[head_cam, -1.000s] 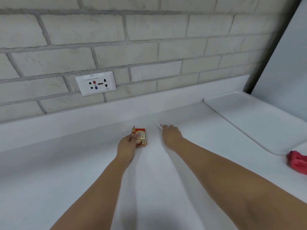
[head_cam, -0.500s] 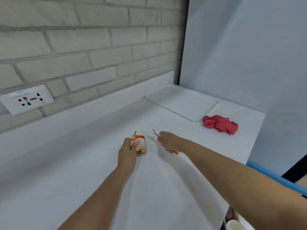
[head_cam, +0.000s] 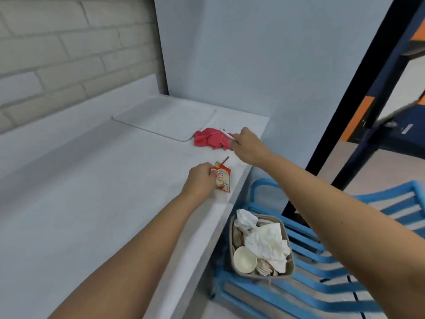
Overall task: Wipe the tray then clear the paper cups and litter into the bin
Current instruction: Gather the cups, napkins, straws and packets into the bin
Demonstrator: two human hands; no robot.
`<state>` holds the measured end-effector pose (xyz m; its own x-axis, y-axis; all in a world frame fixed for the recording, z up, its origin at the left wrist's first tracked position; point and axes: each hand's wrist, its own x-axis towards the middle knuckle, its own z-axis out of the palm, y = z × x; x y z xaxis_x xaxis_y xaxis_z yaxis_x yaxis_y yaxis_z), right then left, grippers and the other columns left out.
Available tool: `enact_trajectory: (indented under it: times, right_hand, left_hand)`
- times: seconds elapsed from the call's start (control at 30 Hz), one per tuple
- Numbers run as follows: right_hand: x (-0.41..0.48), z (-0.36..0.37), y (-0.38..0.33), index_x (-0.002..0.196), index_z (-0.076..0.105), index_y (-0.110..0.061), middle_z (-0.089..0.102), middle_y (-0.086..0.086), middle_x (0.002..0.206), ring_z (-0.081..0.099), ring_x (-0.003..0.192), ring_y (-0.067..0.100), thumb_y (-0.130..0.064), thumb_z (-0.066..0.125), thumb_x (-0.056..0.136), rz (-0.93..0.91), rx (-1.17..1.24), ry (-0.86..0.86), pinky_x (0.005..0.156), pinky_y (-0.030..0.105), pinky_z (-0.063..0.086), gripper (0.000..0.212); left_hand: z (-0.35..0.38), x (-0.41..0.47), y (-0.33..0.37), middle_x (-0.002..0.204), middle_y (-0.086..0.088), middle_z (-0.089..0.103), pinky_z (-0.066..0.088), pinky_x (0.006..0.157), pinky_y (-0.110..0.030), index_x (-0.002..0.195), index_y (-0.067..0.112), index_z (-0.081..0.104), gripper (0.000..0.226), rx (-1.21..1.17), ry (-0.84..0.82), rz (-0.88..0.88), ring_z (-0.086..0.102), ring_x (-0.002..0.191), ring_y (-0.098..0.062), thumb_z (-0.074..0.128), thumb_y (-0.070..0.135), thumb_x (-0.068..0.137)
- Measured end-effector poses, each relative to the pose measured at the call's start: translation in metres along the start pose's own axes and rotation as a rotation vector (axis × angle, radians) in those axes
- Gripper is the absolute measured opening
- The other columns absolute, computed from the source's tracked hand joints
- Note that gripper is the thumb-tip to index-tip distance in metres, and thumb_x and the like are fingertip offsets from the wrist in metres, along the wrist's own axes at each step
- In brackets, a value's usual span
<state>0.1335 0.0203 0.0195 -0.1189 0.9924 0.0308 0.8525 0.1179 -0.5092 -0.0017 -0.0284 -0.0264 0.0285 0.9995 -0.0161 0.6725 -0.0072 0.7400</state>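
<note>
My left hand (head_cam: 200, 178) grips a small red and white creamer sachet (head_cam: 222, 178) just above the white counter (head_cam: 92, 192), near its right edge. A thin red strip (head_cam: 225, 160) sticks up beside the sachet. My right hand (head_cam: 247, 147) pinches a thin white and red stirrer stick (head_cam: 226, 134) in the air above the counter's right end. A grey bin (head_cam: 290, 267) stands below the counter edge, filled with crumpled tissues (head_cam: 266, 244) and a paper cup (head_cam: 245, 259). The white tray (head_cam: 161, 116) lies bare in the far corner.
A crumpled red cloth (head_cam: 209, 139) lies on the counter beside the tray. The bin rests on a blue slatted chair (head_cam: 322, 282). A pale partition wall (head_cam: 253, 54) closes the counter's right end, and a dark metal frame (head_cam: 358, 88) stands at right.
The view has swung right and down, revealing the bin. Both hands have carried the sachet and the stick rightward along the counter to its right edge.
</note>
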Motion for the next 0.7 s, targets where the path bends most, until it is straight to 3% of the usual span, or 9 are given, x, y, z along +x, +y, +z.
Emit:
enact_trajectory:
  times: [0.1,0.2,0.3,0.33,0.4,0.47,0.53,0.6,0.7]
  right_hand:
    - [-0.012,-0.013,0.043,0.108,0.057,0.004,0.044,0.007,0.088,0.043,0.075,0.02,-0.019,0.03,0.101,0.039,-0.003,-0.072,0.055,0.023,0.03,0.036]
    - [-0.022,-0.011,0.081,0.103,0.057,0.005,0.051,0.01,0.086,0.045,0.076,0.022,-0.018,0.037,0.099,0.095,0.068,-0.137,0.06,0.028,0.034,0.031]
    - [-0.032,0.004,0.115,0.083,0.055,-0.004,0.055,0.007,0.067,0.051,0.056,0.019,-0.016,0.048,0.094,0.17,0.209,-0.26,0.052,0.023,0.042,0.018]
    - [-0.036,0.012,0.124,0.079,0.054,-0.008,0.057,0.006,0.064,0.054,0.054,0.018,-0.016,0.051,0.093,0.18,0.229,-0.304,0.051,0.02,0.044,0.016]
    - [-0.048,0.028,0.14,0.081,0.057,-0.008,0.063,0.005,0.065,0.061,0.054,0.014,-0.014,0.055,0.092,0.18,0.246,-0.395,0.054,0.018,0.05,0.013]
    - [-0.058,0.046,0.152,0.086,0.062,-0.002,0.067,0.008,0.07,0.063,0.056,0.013,-0.014,0.058,0.09,0.158,0.244,-0.463,0.063,0.019,0.054,0.013]
    - [-0.066,0.062,0.162,0.09,0.065,0.002,0.071,0.015,0.081,0.065,0.059,0.014,-0.014,0.059,0.089,0.143,0.245,-0.511,0.073,0.026,0.056,0.017]
    - [-0.074,0.076,0.17,0.092,0.066,0.003,0.073,0.018,0.088,0.065,0.062,0.015,-0.012,0.059,0.089,0.143,0.25,-0.569,0.084,0.033,0.057,0.017]
    - [-0.083,0.099,0.183,0.096,0.067,0.006,0.072,0.02,0.092,0.069,0.076,0.023,-0.012,0.059,0.088,0.14,0.247,-0.616,0.091,0.041,0.054,0.021]
  left_hand:
    - [0.041,-0.002,0.029,0.116,-0.014,0.062,0.046,0.081,-0.029,0.114,0.001,0.059,0.027,0.189,-0.155,-0.046,0.06,0.104,-0.026,0.046,0.015,0.096]
    - [0.081,-0.007,0.039,0.099,-0.012,0.056,0.043,0.076,-0.026,0.112,0.001,0.058,0.022,0.393,-0.324,-0.1,0.056,0.089,-0.021,0.05,0.01,0.093]
    - [0.116,-0.015,0.036,0.083,-0.007,0.051,0.042,0.08,-0.024,0.1,0.003,0.058,0.013,0.625,-0.489,-0.169,0.046,0.071,-0.014,0.047,0.007,0.094]
    - [0.125,-0.017,0.031,0.089,-0.009,0.056,0.043,0.082,-0.025,0.106,0.003,0.058,0.018,0.696,-0.549,-0.187,0.046,0.071,-0.016,0.046,0.007,0.094]
    - [0.14,-0.022,0.02,0.118,-0.014,0.06,0.044,0.091,-0.028,0.124,0.001,0.052,0.031,0.776,-0.653,-0.234,0.056,0.09,-0.022,0.044,0.01,0.095]
    - [0.154,-0.027,0.001,0.124,-0.015,0.059,0.047,0.09,-0.029,0.129,-0.001,0.049,0.036,0.759,-0.702,-0.342,0.06,0.105,-0.025,0.045,0.011,0.095]
    - [0.167,-0.033,-0.016,0.105,-0.012,0.064,0.049,0.069,-0.027,0.125,0.0,0.053,0.034,0.674,-0.724,-0.512,0.061,0.081,-0.021,0.047,0.01,0.094]
    - [0.179,-0.037,-0.03,0.079,-0.007,0.056,0.04,0.051,-0.021,0.12,0.0,0.056,0.03,0.588,-0.702,-0.631,0.048,0.061,-0.014,0.047,0.009,0.093]
    - [0.192,-0.041,-0.041,0.078,-0.008,0.055,0.045,0.059,-0.023,0.121,-0.002,0.054,0.031,0.489,-0.641,-0.644,0.055,0.073,-0.016,0.046,0.009,0.094]
